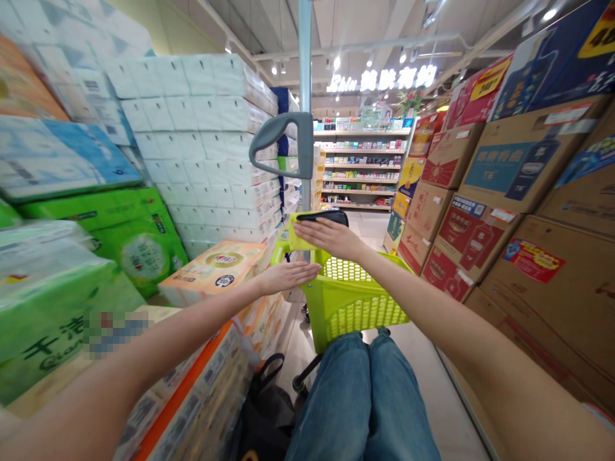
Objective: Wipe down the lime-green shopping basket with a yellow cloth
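Head view, basket (358,294) ahead, tissue packs (192,144), cartons (512,160)

Centre of the frame, a lime-green basket (321,304) carries a pattern of pale slots, below a grey handle (306,147). Lower middle, the jeans (346,403) are faded blue. Upper left, white packs (202,153) show small dark marks; left of centre, a peach-orange box (196,275) bears a gold oval. Right, a brown carton (514,153) has teal and navy print.
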`<state>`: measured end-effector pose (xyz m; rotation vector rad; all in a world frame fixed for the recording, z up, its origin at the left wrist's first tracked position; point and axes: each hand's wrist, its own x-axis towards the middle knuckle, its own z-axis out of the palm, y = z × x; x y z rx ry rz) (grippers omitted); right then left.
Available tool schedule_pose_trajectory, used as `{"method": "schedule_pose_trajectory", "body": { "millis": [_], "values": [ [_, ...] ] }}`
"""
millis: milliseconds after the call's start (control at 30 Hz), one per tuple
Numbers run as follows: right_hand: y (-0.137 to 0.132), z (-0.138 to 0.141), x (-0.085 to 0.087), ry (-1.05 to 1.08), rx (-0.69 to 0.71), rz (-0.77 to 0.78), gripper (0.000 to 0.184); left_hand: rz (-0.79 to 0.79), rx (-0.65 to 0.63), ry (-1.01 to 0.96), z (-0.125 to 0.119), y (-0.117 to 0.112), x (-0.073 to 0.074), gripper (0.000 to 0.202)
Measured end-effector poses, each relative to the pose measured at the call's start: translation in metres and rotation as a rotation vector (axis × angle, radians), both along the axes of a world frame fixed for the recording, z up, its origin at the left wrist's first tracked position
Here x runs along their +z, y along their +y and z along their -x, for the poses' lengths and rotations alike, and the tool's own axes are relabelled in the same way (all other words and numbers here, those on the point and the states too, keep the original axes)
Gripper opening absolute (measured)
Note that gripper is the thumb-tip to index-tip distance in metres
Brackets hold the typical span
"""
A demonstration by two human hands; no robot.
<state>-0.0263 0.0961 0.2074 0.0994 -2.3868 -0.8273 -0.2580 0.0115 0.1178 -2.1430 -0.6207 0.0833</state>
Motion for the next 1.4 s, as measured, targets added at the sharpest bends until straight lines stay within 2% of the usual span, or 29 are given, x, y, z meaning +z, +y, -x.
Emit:
{"method": "schedule_pose_trajectory", "body": {
  "millis": [67,100,167,233,400,467,533,700,767,833,1000,1067,1100,1133,1167,1267,1333,1367,1400],
  "values": [
    [0.000,0.004,0.038,0.085,-0.023,0.013,0.073,-0.017,-0.012,0.016,-0.001,-0.002,0.003,0.062],
    [0.000,0.006,0.051,0.124,-0.029,0.019,0.072,-0.027,-0.019,0.025,-0.001,-0.002,0.004,0.060],
    [-0.002,0.011,0.061,0.176,-0.036,0.034,0.071,-0.045,-0.039,0.027,-0.002,-0.002,0.004,0.059],
    [-0.005,0.012,0.044,0.180,-0.044,0.057,0.070,-0.041,-0.060,0.007,-0.001,-0.001,0.001,0.061],
    [-0.009,0.000,-0.042,0.015,-0.008,0.054,0.066,0.050,0.020,-0.003,0.005,0.006,-0.011,0.072],
    [-0.008,-0.006,-0.053,-0.055,0.011,0.028,0.066,0.059,0.050,0.002,0.006,0.007,-0.012,0.074],
    [-0.006,-0.008,-0.037,-0.092,0.010,0.004,0.066,0.047,0.041,-0.002,0.006,0.006,-0.010,0.071],
    [0.001,0.000,0.050,0.061,-0.048,0.001,0.069,0.045,-0.010,-0.005,-0.001,0.001,0.003,0.065],
    [0.002,0.005,0.063,0.129,-0.059,0.016,0.070,0.057,-0.008,-0.013,-0.003,0.001,0.005,0.065],
    [0.001,0.008,0.048,0.163,-0.067,0.040,0.069,0.070,-0.015,-0.022,-0.002,0.002,0.004,0.065],
    [-0.006,0.007,-0.045,0.072,-0.055,0.050,0.067,0.143,0.054,-0.039,0.002,0.011,-0.007,0.068],
    [-0.007,0.005,-0.061,0.014,-0.047,0.038,0.066,0.140,0.077,-0.020,0.003,0.012,-0.009,0.067],
    [-0.006,0.004,-0.059,-0.003,-0.045,0.034,0.066,0.124,0.078,-0.009,0.002,0.012,-0.008,0.065],
    [-0.005,0.003,-0.049,-0.010,-0.045,0.029,0.067,0.102,0.072,0.002,0.001,0.010,-0.006,0.064],
    [-0.004,0.003,-0.033,-0.003,-0.048,0.024,0.067,0.080,0.058,0.011,0.000,0.009,-0.003,0.062],
    [-0.001,0.006,0.029,0.096,-0.079,0.017,0.069,0.025,-0.004,0.004,-0.005,0.003,0.005,0.062],
    [-0.001,0.008,0.059,0.141,-0.093,0.014,0.070,0.021,-0.020,-0.018,-0.007,0.000,0.008,0.063],
    [-0.001,0.010,0.065,0.152,-0.098,0.017,0.070,0.035,-0.011,-0.028,-0.008,0.000,0.009,0.064],
    [-0.001,0.011,0.064,0.159,-0.102,0.022,0.069,0.055,0.001,-0.035,-0.008,0.000,0.009,0.064]
  ]
}}
